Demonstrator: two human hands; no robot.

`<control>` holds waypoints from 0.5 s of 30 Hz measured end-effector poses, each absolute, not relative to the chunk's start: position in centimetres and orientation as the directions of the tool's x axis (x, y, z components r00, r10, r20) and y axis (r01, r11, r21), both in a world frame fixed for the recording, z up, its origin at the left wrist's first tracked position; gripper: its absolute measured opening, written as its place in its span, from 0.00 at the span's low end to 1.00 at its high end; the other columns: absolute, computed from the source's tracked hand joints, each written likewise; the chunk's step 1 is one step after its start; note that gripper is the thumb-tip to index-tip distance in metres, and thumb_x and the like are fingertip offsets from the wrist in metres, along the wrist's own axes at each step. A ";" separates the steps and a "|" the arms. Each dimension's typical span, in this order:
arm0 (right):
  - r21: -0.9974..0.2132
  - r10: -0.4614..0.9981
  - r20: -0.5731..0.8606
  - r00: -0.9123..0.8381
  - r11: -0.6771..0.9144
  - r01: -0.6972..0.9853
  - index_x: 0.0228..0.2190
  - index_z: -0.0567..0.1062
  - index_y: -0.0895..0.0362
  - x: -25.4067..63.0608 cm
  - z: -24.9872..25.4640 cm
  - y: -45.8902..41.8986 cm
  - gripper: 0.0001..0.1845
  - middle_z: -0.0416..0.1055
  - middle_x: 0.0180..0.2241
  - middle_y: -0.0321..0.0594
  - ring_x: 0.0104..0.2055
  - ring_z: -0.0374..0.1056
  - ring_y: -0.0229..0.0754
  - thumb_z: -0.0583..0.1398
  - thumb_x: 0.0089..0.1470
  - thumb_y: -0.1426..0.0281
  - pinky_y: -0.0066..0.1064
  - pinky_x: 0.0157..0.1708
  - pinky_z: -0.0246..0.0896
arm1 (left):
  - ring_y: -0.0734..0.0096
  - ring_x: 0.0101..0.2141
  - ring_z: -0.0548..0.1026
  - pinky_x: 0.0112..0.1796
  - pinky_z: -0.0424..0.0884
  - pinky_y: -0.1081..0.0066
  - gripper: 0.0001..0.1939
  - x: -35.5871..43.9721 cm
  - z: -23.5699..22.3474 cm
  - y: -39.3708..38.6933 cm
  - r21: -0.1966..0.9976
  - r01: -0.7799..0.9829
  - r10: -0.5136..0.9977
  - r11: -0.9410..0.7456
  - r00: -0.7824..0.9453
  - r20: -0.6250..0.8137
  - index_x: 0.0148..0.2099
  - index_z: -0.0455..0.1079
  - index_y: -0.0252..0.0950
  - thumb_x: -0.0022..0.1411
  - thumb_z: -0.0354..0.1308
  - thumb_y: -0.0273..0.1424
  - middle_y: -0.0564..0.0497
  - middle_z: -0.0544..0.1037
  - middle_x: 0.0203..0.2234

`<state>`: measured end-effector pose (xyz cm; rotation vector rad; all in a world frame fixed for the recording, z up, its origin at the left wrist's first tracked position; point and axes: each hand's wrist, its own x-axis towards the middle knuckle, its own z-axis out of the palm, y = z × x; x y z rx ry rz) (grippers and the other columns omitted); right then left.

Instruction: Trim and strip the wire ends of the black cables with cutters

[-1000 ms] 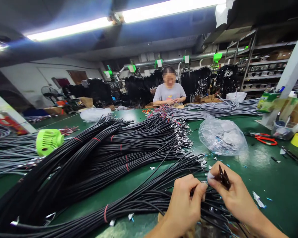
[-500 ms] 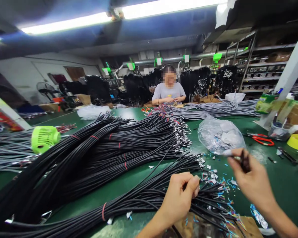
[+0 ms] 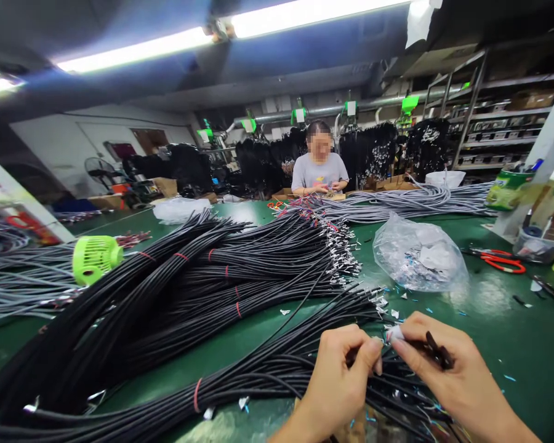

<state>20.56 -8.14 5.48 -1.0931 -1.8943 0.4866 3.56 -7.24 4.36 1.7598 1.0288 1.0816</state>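
Note:
My left hand [image 3: 346, 372] is closed in a pinch on a black cable, whose stripped end shows just past the fingertips. Close beside it, my right hand [image 3: 457, 366] is closed around a small dark tool [image 3: 438, 352] whose kind I cannot make out. A white wrap [image 3: 396, 333] covers a fingertip of this hand, which touches or nearly touches the cable end. Under both hands lies a bundle of black cables [image 3: 240, 375], tied with a red band [image 3: 197, 394]. Colored wire ends spread below the right hand, partly hidden by it.
Several tied black cable bundles [image 3: 166, 295] fill the left of the green table. A plastic bag of scraps [image 3: 420, 255], red-handled scissors [image 3: 503, 261] and a green fan [image 3: 96, 259] stand around. Grey cables [image 3: 397, 202] lie at the back, where a person [image 3: 320, 172] sits working.
My right hand has moved left and down from beside the scrap bag to the cable end at my left fingertips. The left hand keeps its pinch, and the whole view has shifted slightly.

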 end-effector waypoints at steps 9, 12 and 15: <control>-0.653 0.824 0.525 -0.213 0.551 0.520 0.21 0.73 0.57 20.3 5.2 -8.2 0.10 0.67 0.20 0.35 0.21 0.61 0.35 0.58 0.53 0.72 0.27 0.20 0.55 | 0.74 0.21 0.63 0.24 0.56 0.73 0.23 3.8 4.3 -7.2 0.909 0.240 0.923 -0.342 0.270 0.275 0.20 0.67 0.32 0.64 0.49 0.39 0.52 0.66 0.17; -0.642 0.836 0.508 -0.208 0.529 0.555 0.20 0.72 0.56 20.3 5.2 -8.3 0.11 0.67 0.20 0.35 0.22 0.61 0.36 0.57 0.53 0.70 0.27 0.22 0.56 | 0.74 0.21 0.63 0.24 0.57 0.73 0.23 3.7 4.3 -7.3 0.912 0.232 0.924 -0.337 0.266 0.274 0.20 0.67 0.32 0.64 0.49 0.39 0.52 0.66 0.17; -0.679 0.863 0.484 -0.145 0.475 0.560 0.20 0.71 0.56 20.3 5.2 -8.3 0.13 0.63 0.19 0.34 0.20 0.59 0.35 0.57 0.55 0.67 0.26 0.19 0.54 | 0.74 0.21 0.63 0.25 0.57 0.74 0.23 3.7 4.3 -7.3 0.909 0.236 0.922 -0.343 0.266 0.279 0.20 0.68 0.32 0.63 0.50 0.38 0.52 0.67 0.17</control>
